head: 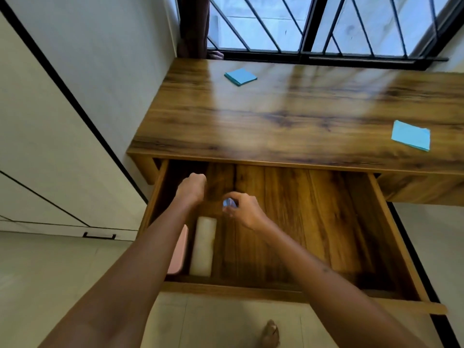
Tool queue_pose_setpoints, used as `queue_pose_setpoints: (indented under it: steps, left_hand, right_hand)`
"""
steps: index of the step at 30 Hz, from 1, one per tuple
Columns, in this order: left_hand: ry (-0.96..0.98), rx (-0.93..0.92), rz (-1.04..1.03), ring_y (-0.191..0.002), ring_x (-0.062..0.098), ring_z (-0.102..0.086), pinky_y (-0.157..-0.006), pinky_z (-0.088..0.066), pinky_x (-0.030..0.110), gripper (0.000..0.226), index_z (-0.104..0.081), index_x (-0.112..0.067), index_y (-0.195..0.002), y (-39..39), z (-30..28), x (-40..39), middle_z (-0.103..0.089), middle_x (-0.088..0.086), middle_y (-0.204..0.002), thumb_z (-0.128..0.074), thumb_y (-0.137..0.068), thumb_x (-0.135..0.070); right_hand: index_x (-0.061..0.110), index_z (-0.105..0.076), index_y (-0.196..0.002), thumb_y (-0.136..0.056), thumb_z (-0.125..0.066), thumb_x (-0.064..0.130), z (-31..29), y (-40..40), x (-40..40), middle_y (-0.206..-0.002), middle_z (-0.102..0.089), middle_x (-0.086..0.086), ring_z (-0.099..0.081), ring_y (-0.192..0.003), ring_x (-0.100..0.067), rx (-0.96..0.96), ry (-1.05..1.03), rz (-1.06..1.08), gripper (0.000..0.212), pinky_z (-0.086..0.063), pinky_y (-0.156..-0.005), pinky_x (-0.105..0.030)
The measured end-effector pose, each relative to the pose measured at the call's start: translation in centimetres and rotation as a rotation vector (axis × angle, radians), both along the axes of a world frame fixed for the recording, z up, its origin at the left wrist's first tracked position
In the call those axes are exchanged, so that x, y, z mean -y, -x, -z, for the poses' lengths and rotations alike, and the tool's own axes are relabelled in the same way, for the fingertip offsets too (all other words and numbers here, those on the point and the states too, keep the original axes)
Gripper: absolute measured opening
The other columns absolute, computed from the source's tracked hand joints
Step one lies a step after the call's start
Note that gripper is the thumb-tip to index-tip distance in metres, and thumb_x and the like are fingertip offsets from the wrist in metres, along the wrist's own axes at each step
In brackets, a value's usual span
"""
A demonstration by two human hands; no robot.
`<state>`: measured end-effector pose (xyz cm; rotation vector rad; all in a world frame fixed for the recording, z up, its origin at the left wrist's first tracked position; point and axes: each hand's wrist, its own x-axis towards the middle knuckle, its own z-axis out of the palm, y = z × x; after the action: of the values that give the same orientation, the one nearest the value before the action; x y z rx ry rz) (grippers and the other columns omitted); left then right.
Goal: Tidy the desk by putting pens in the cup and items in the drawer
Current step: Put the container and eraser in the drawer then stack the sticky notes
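Two blue pads (240, 76) left on desk (276, 114); right hand (241, 209) pinches something small over open drawer (288, 222), left hand (192, 188) fisted, maybe empty.

**Colour and Pattern Findings**

Tabletop (288, 116): brown wood, dark streaked grain. Drawer (313, 222): matching brown grain, darker inside. Two note pads, far (240, 76) and near (411, 135): light blue, plain. Cylinder (203, 247) in drawer: white. Container (179, 254) beside it: pink. Window bars (313, 23): black, diagonal pattern.
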<state>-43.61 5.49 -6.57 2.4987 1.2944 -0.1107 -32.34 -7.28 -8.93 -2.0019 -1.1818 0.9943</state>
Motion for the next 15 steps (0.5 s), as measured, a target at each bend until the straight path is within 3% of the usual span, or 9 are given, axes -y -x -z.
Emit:
queue_pose_setpoints:
  steps: [3,6,9,15]
  left_hand:
    - [-0.003,-0.146,0.017,-0.081,0.021,-0.064,-0.077,-0.056,0.037,0.013,-0.062,-0.011,-0.097,0.5,0.7,-0.1,-0.063,0.007,-0.088,-0.06,-0.086,-0.003]
    - [0.026,-0.284,0.028,-0.089,0.022,-0.063,-0.078,-0.055,0.036,0.026,-0.059,-0.013,-0.104,1.0,1.2,-0.3,-0.06,0.007,-0.098,-0.067,-0.081,-0.004]
    - [0.073,-0.344,0.014,-0.093,0.024,-0.061,-0.082,-0.054,0.037,0.034,-0.055,-0.013,-0.113,1.5,1.6,-0.7,-0.055,0.009,-0.11,-0.065,-0.082,-0.003]
    - [0.224,-0.413,0.021,-0.101,0.03,-0.062,-0.088,-0.055,0.042,0.049,-0.051,-0.008,-0.123,2.0,1.1,-1.6,-0.053,0.012,-0.121,-0.073,-0.079,-0.007]
  right_hand:
    - [0.014,-0.052,-0.132,-0.089,-0.062,0.012,1.8,1.4,-2.2,-0.125,-0.057,-0.004,-0.057,-0.114,-0.017,0.053,-0.042,0.015,0.043,-0.051,-0.086,-0.025]
    - [0.012,-0.053,-0.132,-0.089,-0.061,0.006,3.3,2.7,-4.4,-0.127,-0.054,-0.008,-0.057,-0.117,-0.025,0.068,-0.04,-0.023,0.044,-0.052,-0.094,-0.035]
    - [0.01,-0.053,-0.131,-0.091,-0.057,0.007,3.5,3.5,-5.4,-0.128,-0.054,-0.009,-0.055,-0.117,-0.024,0.196,-0.013,-0.117,0.04,-0.048,-0.093,-0.029]
    - [0.012,-0.067,-0.11,-0.093,-0.058,0.021,4.0,3.7,-6.5,-0.109,-0.066,-0.007,-0.064,-0.093,-0.019,0.264,0.042,-0.227,0.022,-0.056,-0.08,-0.036]
